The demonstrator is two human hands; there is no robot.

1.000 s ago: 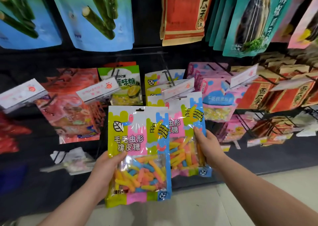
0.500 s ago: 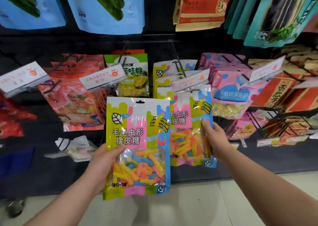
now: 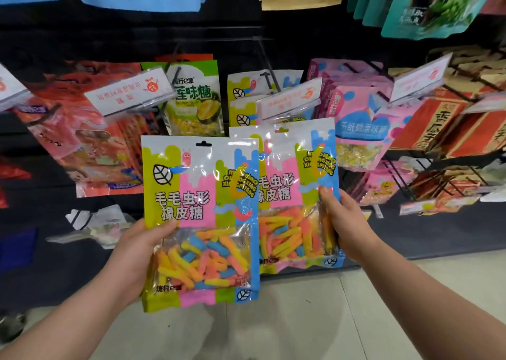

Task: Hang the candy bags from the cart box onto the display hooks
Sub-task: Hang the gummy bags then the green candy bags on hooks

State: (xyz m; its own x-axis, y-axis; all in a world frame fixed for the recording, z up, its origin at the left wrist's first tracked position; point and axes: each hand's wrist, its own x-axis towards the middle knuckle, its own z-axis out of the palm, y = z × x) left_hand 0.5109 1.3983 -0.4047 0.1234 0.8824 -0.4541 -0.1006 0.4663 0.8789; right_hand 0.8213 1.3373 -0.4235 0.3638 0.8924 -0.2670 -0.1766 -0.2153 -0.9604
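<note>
Multicoloured printed film with a clear window marks both task items, two bags of worm-shaped gummies. The left grip [image 3: 134,252] grasps the near candy bag [image 3: 200,209] at its left edge, thumb across the front where the print meets the window. This bag stands upright, and its hang hole [image 3: 203,143], directly above the grip, is free of any hook. The right grip [image 3: 347,222] grasps the far candy bag [image 3: 290,189] at its right edge, fingers curled round the side. The near bag overlaps the side of the far bag opposite this grip. Above the right grip, the far bag's top edge sits just below the price tag [image 3: 289,102] at the front of the display hook [image 3: 271,76]. Whether the hook tip has entered that bag's hole cannot be determined. Beyond the tag, farther from both grips, matching hung bags [image 3: 246,91] already occupy the same hook. Judged status: part of the stock is hung, the far bag is at the threading step, and the near bag remains to be hung. The cart box is out of view, so the remaining quantity cannot be stated. A green durian candy bag [image 3: 195,99] hangs beyond the left grip, and pink bags [image 3: 361,124] hang beyond the right grip.
</note>
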